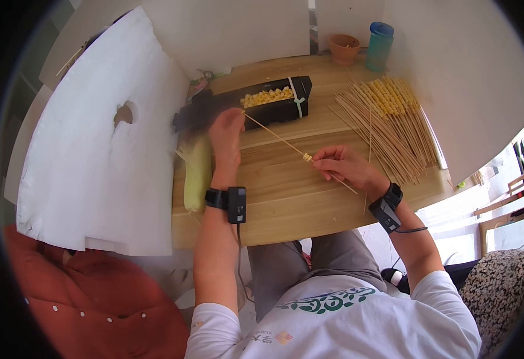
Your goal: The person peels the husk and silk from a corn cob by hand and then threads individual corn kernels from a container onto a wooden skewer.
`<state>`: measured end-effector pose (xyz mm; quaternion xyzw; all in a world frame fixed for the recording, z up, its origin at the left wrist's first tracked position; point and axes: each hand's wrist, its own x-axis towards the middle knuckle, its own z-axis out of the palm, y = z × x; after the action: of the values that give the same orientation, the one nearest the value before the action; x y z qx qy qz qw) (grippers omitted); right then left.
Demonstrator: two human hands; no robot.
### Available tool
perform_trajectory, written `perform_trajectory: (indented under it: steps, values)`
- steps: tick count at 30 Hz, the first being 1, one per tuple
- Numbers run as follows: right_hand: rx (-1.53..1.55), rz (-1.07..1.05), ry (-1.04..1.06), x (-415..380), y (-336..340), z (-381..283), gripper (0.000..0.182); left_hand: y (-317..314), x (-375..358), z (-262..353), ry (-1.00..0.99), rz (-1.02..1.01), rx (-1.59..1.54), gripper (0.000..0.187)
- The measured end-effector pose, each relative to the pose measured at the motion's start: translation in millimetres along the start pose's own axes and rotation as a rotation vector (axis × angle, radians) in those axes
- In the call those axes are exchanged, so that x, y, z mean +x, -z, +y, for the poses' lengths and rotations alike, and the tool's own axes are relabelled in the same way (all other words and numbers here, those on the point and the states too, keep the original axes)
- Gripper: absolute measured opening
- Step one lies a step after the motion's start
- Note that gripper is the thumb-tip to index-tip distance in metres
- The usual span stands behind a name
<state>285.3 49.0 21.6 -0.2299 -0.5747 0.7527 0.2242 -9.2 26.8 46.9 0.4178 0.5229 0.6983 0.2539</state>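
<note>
My right hand (347,167) is closed around a thin wooden skewer (274,135), which slants up to the left. A few small yellow beads (307,157) sit on the skewer just beside my right fingertips. My left hand (226,134) is pinched at the skewer's upper tip, where a small yellow bead (243,112) shows partly between the fingers. Behind my left hand stands a long black box (274,110) holding loose yellow beads (267,97), with a pale band around its right end.
Skewers threaded with yellow beads (393,96) lie in a pile at the right, near bare sticks (372,128). A clay pot (344,49) and a teal bottle (380,48) stand behind. A pale green long object (198,173) lies left. White foam board (94,149) borders the table.
</note>
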Motion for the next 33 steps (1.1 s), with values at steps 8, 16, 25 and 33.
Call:
perform_trajectory:
  steps: [8,16,25,33]
  values:
    - [-0.024,0.014,-0.006,-2,-1,-2,0.016,-1,0,-3,0.006,0.016,-0.027,0.015]
    - [-0.012,0.012,-0.001,-1,0,0,0.016,-6,-4,-1,-0.003,0.077,-0.025,0.019]
    - [-0.008,0.005,-0.012,-2,-1,-3,0.014,-6,-4,-8,-0.162,0.11,0.15,0.012]
    - [0.004,0.005,-0.012,-1,0,-2,0.014,-5,-4,-12,-0.226,0.08,0.261,0.011]
